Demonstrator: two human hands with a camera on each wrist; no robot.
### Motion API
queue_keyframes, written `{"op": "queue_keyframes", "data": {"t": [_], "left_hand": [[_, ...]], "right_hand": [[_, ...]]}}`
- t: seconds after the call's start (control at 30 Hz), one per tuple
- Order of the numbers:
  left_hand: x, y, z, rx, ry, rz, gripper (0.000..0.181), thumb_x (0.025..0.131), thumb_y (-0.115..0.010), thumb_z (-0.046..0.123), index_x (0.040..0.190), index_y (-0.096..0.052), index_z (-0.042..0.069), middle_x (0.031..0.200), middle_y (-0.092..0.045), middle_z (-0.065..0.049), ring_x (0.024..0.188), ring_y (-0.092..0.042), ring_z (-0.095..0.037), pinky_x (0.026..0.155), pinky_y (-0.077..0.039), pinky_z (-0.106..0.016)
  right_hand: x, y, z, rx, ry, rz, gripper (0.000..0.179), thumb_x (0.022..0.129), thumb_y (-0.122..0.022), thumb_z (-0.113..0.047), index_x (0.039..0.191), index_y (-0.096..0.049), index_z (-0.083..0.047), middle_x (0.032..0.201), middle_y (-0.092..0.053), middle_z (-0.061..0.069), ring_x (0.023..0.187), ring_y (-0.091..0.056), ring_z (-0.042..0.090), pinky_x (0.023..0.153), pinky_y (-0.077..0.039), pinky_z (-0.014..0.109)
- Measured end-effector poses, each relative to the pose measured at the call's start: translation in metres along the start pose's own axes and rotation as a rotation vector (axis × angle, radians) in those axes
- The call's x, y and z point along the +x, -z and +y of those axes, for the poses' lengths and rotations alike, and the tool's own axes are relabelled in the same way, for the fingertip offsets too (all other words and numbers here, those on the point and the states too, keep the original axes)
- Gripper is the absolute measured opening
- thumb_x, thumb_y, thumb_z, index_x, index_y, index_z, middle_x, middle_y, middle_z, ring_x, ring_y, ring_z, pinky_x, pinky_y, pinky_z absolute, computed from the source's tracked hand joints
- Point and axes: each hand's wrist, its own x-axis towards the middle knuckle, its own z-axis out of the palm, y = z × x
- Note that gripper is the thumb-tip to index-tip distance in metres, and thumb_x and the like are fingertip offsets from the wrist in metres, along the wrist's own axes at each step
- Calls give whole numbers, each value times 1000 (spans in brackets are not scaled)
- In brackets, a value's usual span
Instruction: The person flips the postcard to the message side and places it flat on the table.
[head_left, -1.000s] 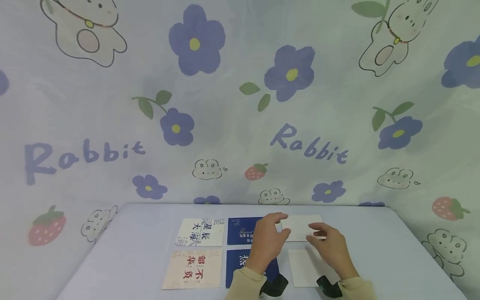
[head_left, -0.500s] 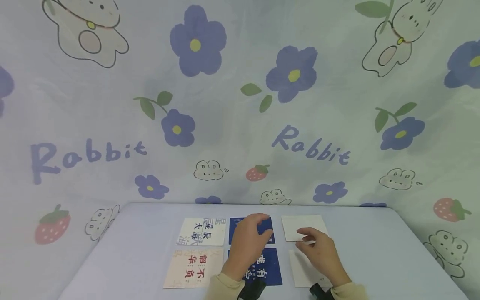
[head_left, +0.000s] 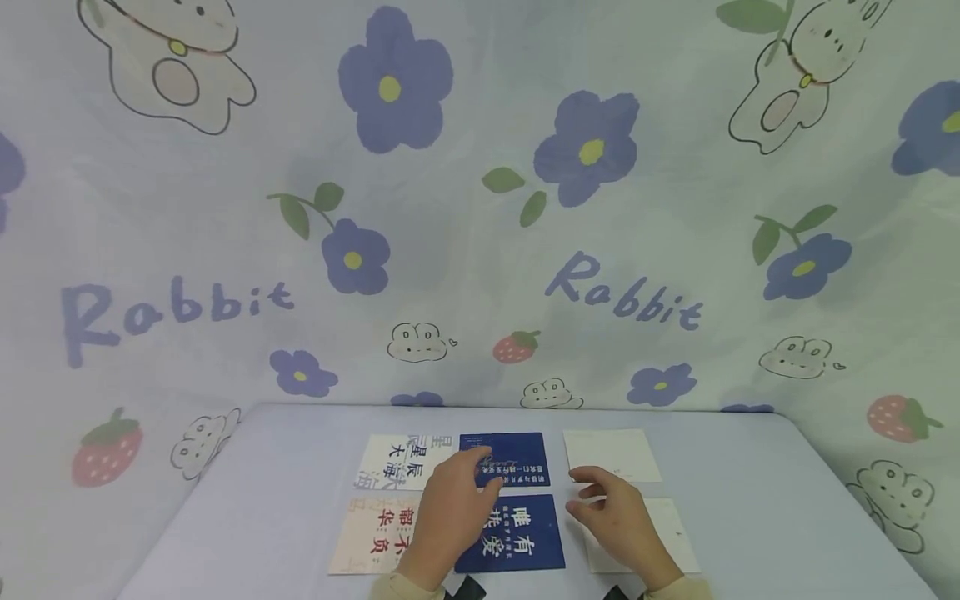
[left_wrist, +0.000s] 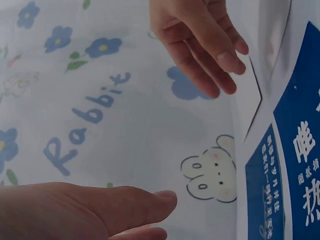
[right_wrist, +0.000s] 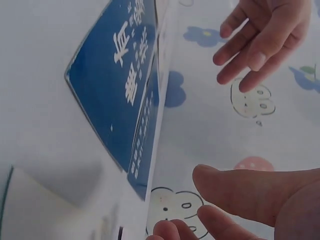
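Note:
Six-like rows aside, several flat cards lie in a two-row grid on the table. My left hand hovers over the left and middle cards, fingers loosely bent with nothing between them. Under and beside it are a lower blue card with white characters and an upper blue card. It partly covers a white card with dark characters and a beige card with red characters. My right hand, also holding nothing, is over a lower cream card, below an upper cream card. Both hands show facing each other in the left wrist view.
The white tabletop extends to either side of the cards. Behind it hangs a pale curtain printed with purple flowers, rabbits and strawberries. Dark straps sit at both wrists.
Both hands have moved left and slightly nearer the body, the left one from the blue cards toward the left column. The cards have stayed in place.

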Motion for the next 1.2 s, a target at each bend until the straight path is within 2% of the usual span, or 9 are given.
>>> {"op": "queue_keyframes", "data": {"t": [0.1,0.3,0.53,0.83,1.07,1.2], "left_hand": [[-3,1,-4,18,46,-12,47,87,-76,20,128,-64,2,123,-67,-18,103,-69,-31,87,-57,-47],[-11,2,-10,36,94,-20,49,85,-77,16,128,-63,-2,124,-66,-22,114,-64,-39,95,-51,-53],[-19,0,-15,52,144,-42,53,83,-79,17,129,-62,-3,125,-65,-23,119,-60,-42,99,-48,-58],[-22,-5,-22,111,168,-64,54,83,-79,21,129,-63,-2,121,-67,-22,113,-63,-42,96,-49,-59],[-24,-10,-26,146,191,-101,52,82,-80,23,125,-65,-2,114,-70,-22,106,-66,-42,89,-52,-61],[-24,-10,-30,159,181,-114,52,81,-81,24,123,-66,-2,109,-71,-21,101,-68,-41,86,-54,-59]], "right_hand": [[-3,-3,-5,-7,-17,-15,43,79,-82,-9,120,-69,-8,107,-70,6,84,-64,17,73,-58,38],[-8,-8,-11,-16,-26,-47,48,79,-83,-11,124,-66,-7,108,-69,6,83,-63,15,73,-58,36],[-12,-14,-11,-13,-43,-85,54,78,-84,-12,128,-64,-6,108,-68,6,84,-61,16,74,-58,36],[-15,-19,-7,-36,17,-130,58,78,-85,-13,130,-61,-2,100,-65,5,81,-56,16,68,-53,32],[-15,-19,-5,-55,27,-149,58,77,-85,-13,130,-62,-3,110,-66,10,80,-55,16,67,-51,30],[-15,-20,-5,-69,28,-159,58,77,-85,-14,129,-62,-3,115,-67,12,80,-55,15,65,-51,29]]}}
